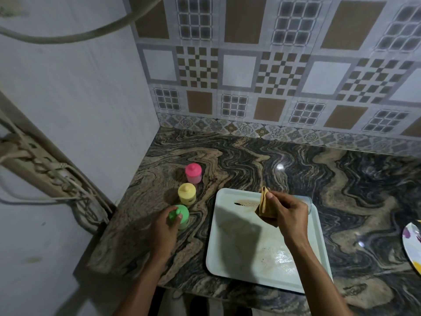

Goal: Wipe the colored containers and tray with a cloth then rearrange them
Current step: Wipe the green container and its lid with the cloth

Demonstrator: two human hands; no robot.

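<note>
- The white tray (pixel 239 258) lies by the countertop's (pixel 341 179) front edge.
- The left hand (pixel 163 226) grips the green container's (pixel 184 216) lid near the left edge.
- The right hand (pixel 289 213) pinches the tan cloth (pixel 265 205) above the tray's far half.
- The yellow container (pixel 186 193), then the pink container (pixel 193 173), stand beyond the green one.

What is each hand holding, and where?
The left hand grips the small green plastic container by its lid; the right hand pinches the folded tan cloth near its top edge.

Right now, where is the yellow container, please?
In the head view, the yellow container stands on the countertop, left of the tray, between the pink container behind and the green container in front.
</note>
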